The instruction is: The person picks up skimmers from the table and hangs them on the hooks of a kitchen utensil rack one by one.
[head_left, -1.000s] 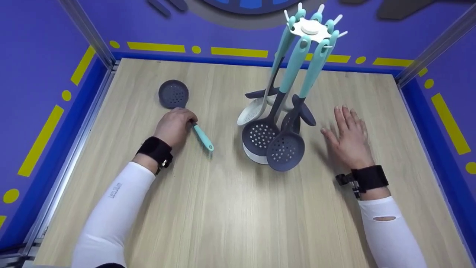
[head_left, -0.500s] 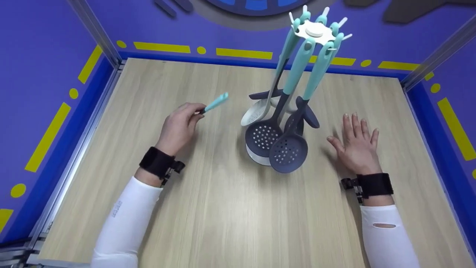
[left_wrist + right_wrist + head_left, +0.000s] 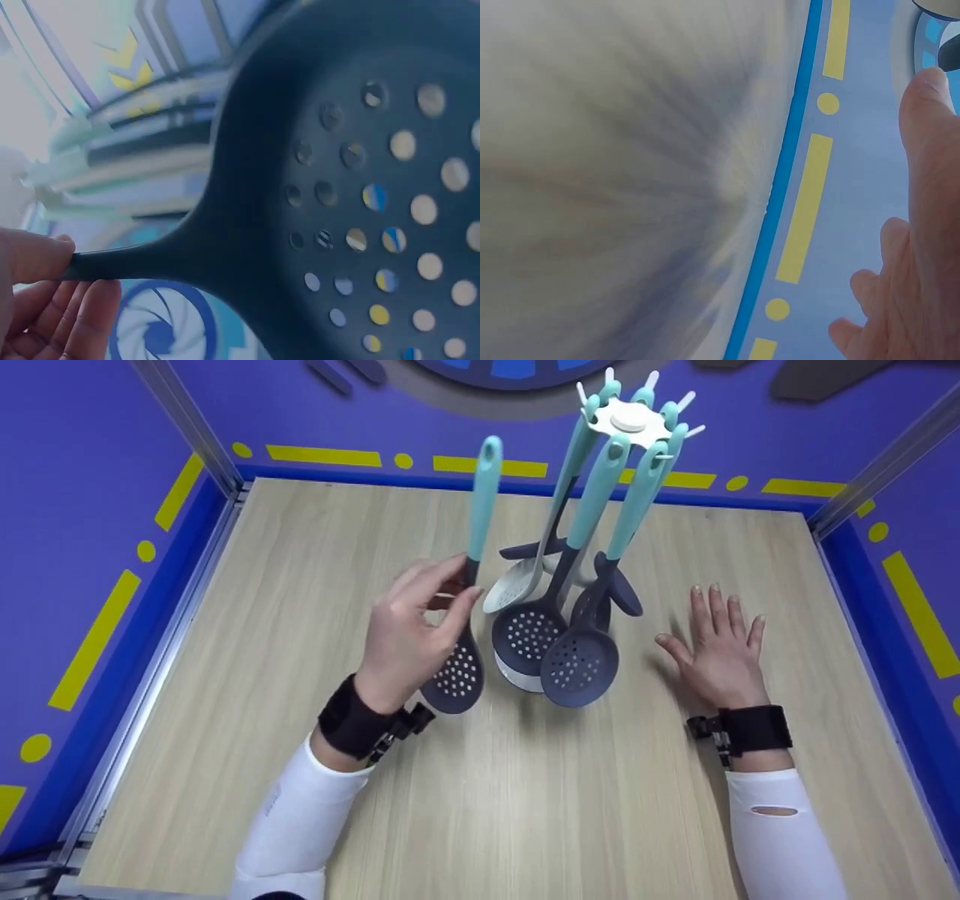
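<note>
My left hand pinches the dark neck of a skimmer between thumb and fingers. Its turquoise handle points up and its perforated head hangs down beside the hand. In the left wrist view the round holes of the skimmer fill much of the picture. Just right of it stands a white utensil rack, hung with several turquoise-handled utensils, among them a perforated skimmer and a white slotted spoon. My right hand lies spread on the table, right of the rack, holding nothing.
The light wood table is bordered at the back and sides by blue panels with yellow marks. Metal posts stand at the rear corners. The rack's white base shows behind the hanging heads.
My left hand has lifted the skimmer off the table at the left, turned it from lying flat to handle-up, and carried it right, close to the rack. The right hand has stayed in place.
</note>
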`<state>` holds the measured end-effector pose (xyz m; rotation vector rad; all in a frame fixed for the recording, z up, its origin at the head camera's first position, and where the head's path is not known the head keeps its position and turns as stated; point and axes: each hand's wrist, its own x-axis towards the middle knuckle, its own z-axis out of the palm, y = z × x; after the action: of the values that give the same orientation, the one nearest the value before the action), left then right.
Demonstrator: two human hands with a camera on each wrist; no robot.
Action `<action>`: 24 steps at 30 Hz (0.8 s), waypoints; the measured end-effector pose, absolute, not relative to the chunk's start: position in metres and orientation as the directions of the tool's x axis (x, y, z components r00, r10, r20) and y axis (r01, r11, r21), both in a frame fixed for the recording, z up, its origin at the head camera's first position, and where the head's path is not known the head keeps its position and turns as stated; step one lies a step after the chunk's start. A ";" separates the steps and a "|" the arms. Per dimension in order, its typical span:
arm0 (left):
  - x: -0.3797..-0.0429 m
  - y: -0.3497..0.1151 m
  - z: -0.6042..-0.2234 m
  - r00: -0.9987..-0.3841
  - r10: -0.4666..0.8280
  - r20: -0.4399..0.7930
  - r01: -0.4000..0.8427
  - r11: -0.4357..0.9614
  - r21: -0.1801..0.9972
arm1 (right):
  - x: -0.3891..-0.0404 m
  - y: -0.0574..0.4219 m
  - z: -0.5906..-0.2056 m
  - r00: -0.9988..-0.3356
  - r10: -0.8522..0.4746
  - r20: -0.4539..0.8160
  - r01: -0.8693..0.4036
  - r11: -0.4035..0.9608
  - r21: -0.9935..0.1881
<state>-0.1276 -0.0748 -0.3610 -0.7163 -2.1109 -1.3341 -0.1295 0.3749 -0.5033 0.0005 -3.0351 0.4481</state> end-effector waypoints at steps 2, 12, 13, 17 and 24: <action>-0.128 -0.067 -0.353 -0.698 0.160 0.697 0.698 0.365 0.615 | -0.130 0.374 -0.503 -0.997 0.011 0.071 -0.010 0.956 -0.293; -0.134 -0.042 -0.334 -0.649 0.218 0.729 0.742 0.394 0.543 | -0.130 0.372 -0.501 -0.998 0.003 0.062 -0.016 0.951 -0.308; -0.135 -0.041 -0.333 -0.651 0.223 0.726 0.740 0.400 0.541 | -0.130 0.372 -0.501 -0.998 0.003 0.063 -0.016 0.952 -0.307; -0.137 -0.037 -0.331 -0.655 0.241 0.716 0.738 0.408 0.537 | -0.129 0.371 -0.501 -0.998 0.004 0.065 -0.016 0.952 -0.305; -0.142 -0.034 -0.332 -0.665 0.250 0.703 0.730 0.415 0.543 | -0.130 0.372 -0.501 -0.998 0.006 0.070 -0.016 0.950 -0.312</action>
<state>-0.1417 -0.0340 -0.3318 -0.8290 -2.1473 -1.1990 -0.1296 0.3720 -0.5015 0.0085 -3.0331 0.4859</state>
